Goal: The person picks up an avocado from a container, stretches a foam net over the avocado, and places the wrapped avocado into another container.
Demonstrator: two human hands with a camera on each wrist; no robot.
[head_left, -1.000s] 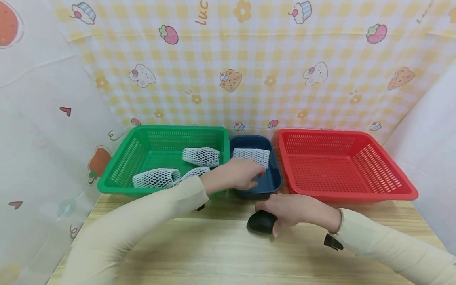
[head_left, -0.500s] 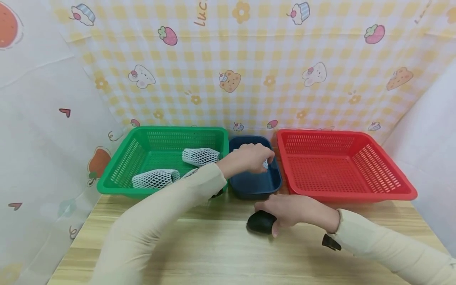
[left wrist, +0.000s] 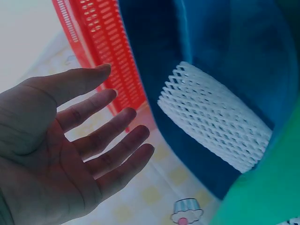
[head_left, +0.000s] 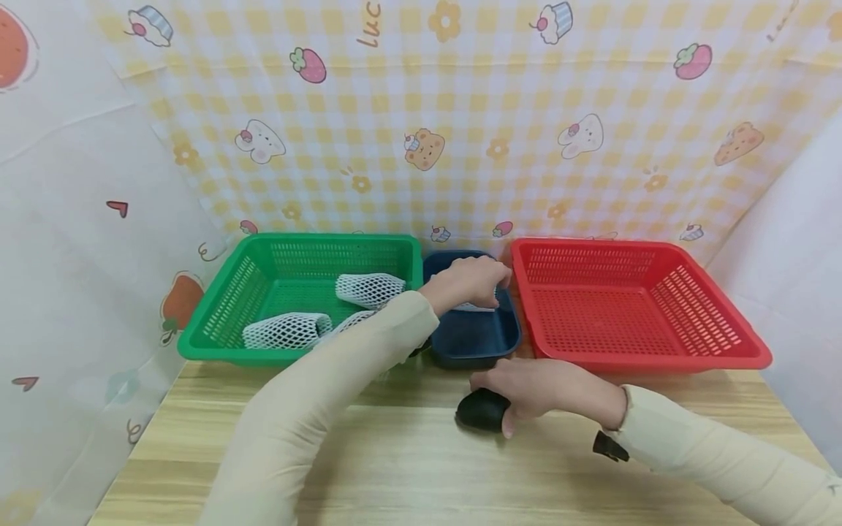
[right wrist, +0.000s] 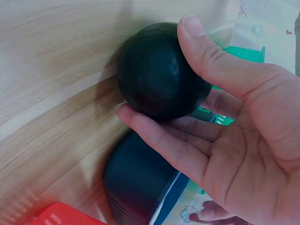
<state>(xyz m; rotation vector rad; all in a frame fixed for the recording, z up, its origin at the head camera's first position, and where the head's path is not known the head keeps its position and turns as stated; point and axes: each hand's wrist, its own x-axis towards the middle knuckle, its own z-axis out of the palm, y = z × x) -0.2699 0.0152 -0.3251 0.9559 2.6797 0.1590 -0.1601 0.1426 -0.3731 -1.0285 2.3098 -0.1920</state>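
My left hand (head_left: 468, 282) hovers over the blue plastic bin (head_left: 475, 337). In the left wrist view its fingers are loosely spread and hold nothing. A white foam fruit net (left wrist: 216, 119) lies inside that bin, apart from the fingers; in the head view the hand covers most of it. In front of the bin, my right hand (head_left: 536, 387) grips a smooth, blackish oval fruit (head_left: 482, 410), like an avocado, low at the wooden table. Thumb and fingers lie around the fruit in the right wrist view.
To the left stands a green basket (head_left: 200, 321) with several white foam nets (head_left: 289, 330) in it. A red basket (head_left: 647, 359) stands to the right of the bin. Behind them hangs a yellow checked cloth (head_left: 368, 146); the wooden table (head_left: 395, 467) extends in front.
My left hand has moved back and to the right over the bin, covering more of the net there. My right hand and the dark fruit have stayed in place.
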